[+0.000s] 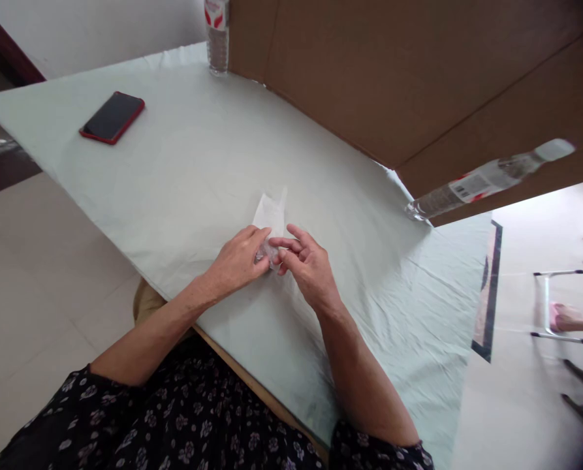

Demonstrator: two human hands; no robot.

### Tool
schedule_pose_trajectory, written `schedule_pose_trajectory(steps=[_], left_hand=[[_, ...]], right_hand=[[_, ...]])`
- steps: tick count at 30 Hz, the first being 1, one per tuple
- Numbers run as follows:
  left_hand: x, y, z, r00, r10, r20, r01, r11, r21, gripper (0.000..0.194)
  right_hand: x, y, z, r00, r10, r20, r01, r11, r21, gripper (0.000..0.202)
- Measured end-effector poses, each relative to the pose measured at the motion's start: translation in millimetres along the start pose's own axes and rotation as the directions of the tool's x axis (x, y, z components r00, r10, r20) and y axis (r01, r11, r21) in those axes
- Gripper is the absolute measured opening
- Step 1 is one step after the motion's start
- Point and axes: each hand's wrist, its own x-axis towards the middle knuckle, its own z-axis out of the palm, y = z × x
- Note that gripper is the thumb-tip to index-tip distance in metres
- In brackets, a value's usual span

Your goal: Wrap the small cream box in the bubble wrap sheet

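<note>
A small piece of crumpled clear plastic (267,249) lies between my two hands, low over the pale green tablecloth. Behind it a thin white sheet, like paper or tissue (270,214), stands up with uneven top edges; I cannot tell whether the two are joined. My left hand (239,256) is closed on the plastic from the left, thumb in front and fingers behind. On the other side my right hand (307,264) pinches the plastic's right edge between thumb and a finger, its other fingers stretched out loosely. The fingers hide part of the plastic.
A phone in a red case (112,117) lies at the left on the tablecloth (183,163). A large brown cardboard panel (369,72) stands at the back, with one water bottle (217,39) at its left and another bottle (482,186) at its right. Beyond the right edge, a person's foot (560,318) shows.
</note>
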Motion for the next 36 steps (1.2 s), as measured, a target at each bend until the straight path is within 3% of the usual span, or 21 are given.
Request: schedule_pose_trajectory(steps=[8,11,14,17,19,23,28,30,36], left_hand=[[-5.8,-8.0,7.8,0.997,0.006,-0.081,-0.018,0.989,-0.144,0.051],[-6.1,-4.6,6.8,0.993,-0.062,-0.096,0.036,0.968,-0.25,0.054],[-2.8,1.1,5.9,0.98,-0.174,-0.099,0.138,0.944,-0.3,0.038],[2.0,3.4,8.2,0.969,-0.211,-0.128,0.174,0.952,-0.253,0.017],[4.3,2.3,11.2,0.972,-0.191,-0.139,0.157,0.963,-0.22,0.012],[4.6,-0.6,15.6,0.972,-0.16,-0.17,0.129,0.976,-0.177,0.021],[2.3,0.4,16.3,0.974,-0.149,-0.173,0.119,0.978,-0.171,0.028],[1.2,0.5,17.5,0.976,-0.124,-0.179,0.093,0.981,-0.172,0.028],[-2.0,-2.8,23.0,0.972,0.049,-0.232,-0.059,0.998,-0.036,0.028]], right_hand=[[-3.7,3.9,-1.5,0.995,-0.049,0.087,0.053,0.998,-0.041,0.064],[-4.0,2.8,-3.0,0.992,-0.052,0.111,0.062,0.994,-0.087,0.065],[-3.0,1.6,-4.2,0.991,-0.053,0.124,0.075,0.98,-0.186,0.066],[-0.1,-1.1,-6.2,0.988,-0.059,0.141,0.096,0.958,-0.269,0.066],[3.0,-4.2,-8.6,0.984,-0.076,0.162,0.123,0.945,-0.304,0.065],[11.8,-9.0,-15.3,0.975,-0.104,0.198,0.166,0.93,-0.327,0.058],[25.1,-1.9,-21.6,0.989,-0.145,0.004,0.141,0.951,-0.277,0.046],[29.7,2.9,-21.2,0.985,-0.173,-0.019,0.159,0.941,-0.298,0.045],[42.5,10.9,-13.9,0.971,-0.208,0.117,0.237,0.899,-0.369,0.04]])
